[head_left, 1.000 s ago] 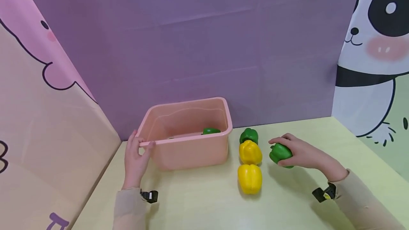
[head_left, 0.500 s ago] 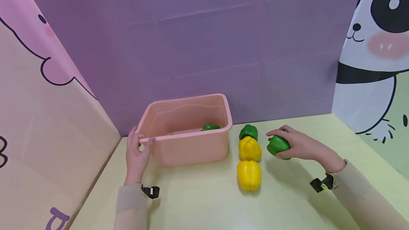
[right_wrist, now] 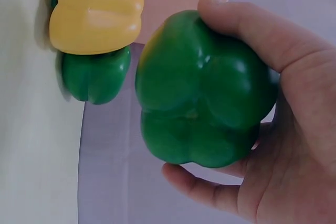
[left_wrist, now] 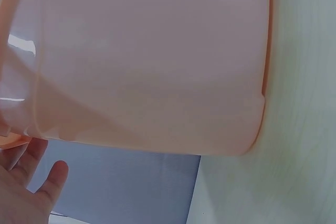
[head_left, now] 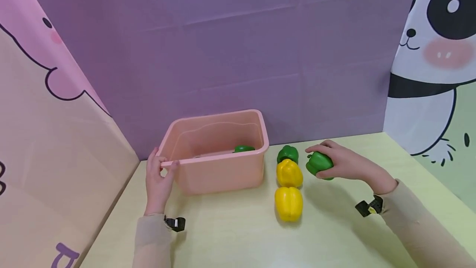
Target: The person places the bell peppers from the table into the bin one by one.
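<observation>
A pink plastic bin (head_left: 219,177) stands against the back wall. My left hand (head_left: 158,183) grips its rim at the near left corner, fingers over the edge and thumb in front. In my right hand (head_left: 347,163) is a green bell pepper (head_left: 318,163), pinched between thumb and fingers above the table. The right wrist view shows that pepper's lobed underside (right_wrist: 205,93). Just left of it, a second green pepper (head_left: 288,154), a yellow bell pepper (head_left: 289,173) and another yellow pepper (head_left: 288,204) form a line running toward me.
Inside the bin, part of a green pepper (head_left: 243,149) shows by the right end; the front wall hides the floor there. A purple cloth wall (head_left: 223,61) rises behind the pale table (head_left: 230,235). Printed panels close in both sides, a panda (head_left: 427,119) on the right.
My right hand has shifted left and a little farther back with the green pepper, nearer the line of peppers. The left hand keeps its grip on the bin, and the bin stays put.
</observation>
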The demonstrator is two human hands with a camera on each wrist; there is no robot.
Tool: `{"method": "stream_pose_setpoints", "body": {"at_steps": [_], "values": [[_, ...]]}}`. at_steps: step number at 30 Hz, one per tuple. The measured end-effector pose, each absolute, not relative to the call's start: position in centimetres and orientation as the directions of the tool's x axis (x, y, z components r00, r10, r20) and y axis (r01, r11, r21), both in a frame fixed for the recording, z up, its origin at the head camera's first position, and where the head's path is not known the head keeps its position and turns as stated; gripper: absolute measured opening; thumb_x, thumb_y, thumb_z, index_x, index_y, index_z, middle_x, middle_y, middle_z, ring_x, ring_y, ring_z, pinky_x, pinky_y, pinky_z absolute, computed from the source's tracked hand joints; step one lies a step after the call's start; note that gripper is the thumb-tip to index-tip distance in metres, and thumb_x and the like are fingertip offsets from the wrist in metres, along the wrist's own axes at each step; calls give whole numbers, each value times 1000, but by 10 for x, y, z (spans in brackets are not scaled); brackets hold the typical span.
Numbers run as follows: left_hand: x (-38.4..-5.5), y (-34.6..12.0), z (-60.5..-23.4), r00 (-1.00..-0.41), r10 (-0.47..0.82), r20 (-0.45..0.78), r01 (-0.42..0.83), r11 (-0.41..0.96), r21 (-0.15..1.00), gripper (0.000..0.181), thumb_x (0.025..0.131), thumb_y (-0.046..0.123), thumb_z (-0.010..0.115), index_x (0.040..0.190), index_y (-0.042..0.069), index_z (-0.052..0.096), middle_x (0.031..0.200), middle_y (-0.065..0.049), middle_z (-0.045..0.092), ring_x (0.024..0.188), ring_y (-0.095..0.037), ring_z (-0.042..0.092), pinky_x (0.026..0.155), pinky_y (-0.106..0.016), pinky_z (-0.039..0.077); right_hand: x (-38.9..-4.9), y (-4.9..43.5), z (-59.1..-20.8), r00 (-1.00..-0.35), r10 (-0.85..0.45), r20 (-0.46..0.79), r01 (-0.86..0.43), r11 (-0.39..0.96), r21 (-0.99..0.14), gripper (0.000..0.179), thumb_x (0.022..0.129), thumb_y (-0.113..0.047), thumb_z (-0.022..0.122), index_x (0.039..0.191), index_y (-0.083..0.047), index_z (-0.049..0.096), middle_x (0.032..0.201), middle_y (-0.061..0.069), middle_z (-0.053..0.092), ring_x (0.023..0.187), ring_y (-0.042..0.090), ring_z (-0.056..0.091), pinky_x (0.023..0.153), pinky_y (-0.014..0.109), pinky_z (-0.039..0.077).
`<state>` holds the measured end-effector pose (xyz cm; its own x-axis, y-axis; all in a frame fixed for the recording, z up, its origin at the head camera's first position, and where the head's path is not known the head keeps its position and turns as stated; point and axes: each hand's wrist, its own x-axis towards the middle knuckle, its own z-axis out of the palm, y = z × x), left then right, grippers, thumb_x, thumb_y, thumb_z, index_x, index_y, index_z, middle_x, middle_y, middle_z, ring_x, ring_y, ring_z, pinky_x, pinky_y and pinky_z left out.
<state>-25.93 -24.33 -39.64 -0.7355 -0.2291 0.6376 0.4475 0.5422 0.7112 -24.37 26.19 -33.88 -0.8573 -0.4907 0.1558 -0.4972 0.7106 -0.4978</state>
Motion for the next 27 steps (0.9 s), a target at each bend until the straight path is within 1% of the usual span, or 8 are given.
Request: {"method": "stream_pose_setpoints", "body": {"at_steps": [6, 12, 18, 22, 27], "values": [[-257, -245, -394, -739, -241, 630, 440, 535, 721, 22, 90, 16, 68, 93, 2, 51, 153, -12, 30, 135, -38, 34, 100, -57, 35, -250, 253, -336, -846, -507, 164, -516, 704, -488, 62, 77, -27, 81, 132, -18, 54, 125, 15, 45, 90, 23, 52, 71, 33, 49], [-255, -246, -398, -753, -246, 611, 424, 527, 736, 24, 91, 19, 68, 94, 2, 50, 154, -10, 29, 136, -38, 33, 99, -60, 34, -253, 246, -331, -839, -518, 166, -529, 706, -471, 62, 78, -27, 81, 133, -17, 54, 127, 17, 45, 91, 24, 53, 71, 32, 49], [-253, -247, -398, -745, -251, 618, 428, 531, 731, 25, 91, 20, 68, 94, 3, 50, 154, -10, 29, 136, -37, 33, 99, -60, 34, -256, 242, -322, -840, -517, 164, -529, 713, -460, 62, 78, -26, 80, 133, -18, 54, 128, 18, 45, 91, 25, 53, 71, 33, 49], [-254, -246, -397, -732, -249, 634, 443, 533, 721, 24, 90, 18, 68, 92, 3, 50, 153, -11, 30, 135, -37, 33, 99, -58, 34, -258, 240, -318, -831, -526, 180, -545, 707, -451, 62, 77, -26, 81, 133, -20, 54, 125, 16, 47, 91, 25, 52, 71, 33, 48], [-256, -243, -396, -729, -234, 643, 460, 527, 714, 21, 89, 13, 69, 92, 4, 50, 153, -10, 32, 134, -36, 35, 94, -50, 35, -260, 235, -314, -816, -539, 209, -571, 695, -436, 61, 77, -26, 82, 131, -23, 56, 123, 12, 49, 93, 24, 50, 72, 34, 47]]}}
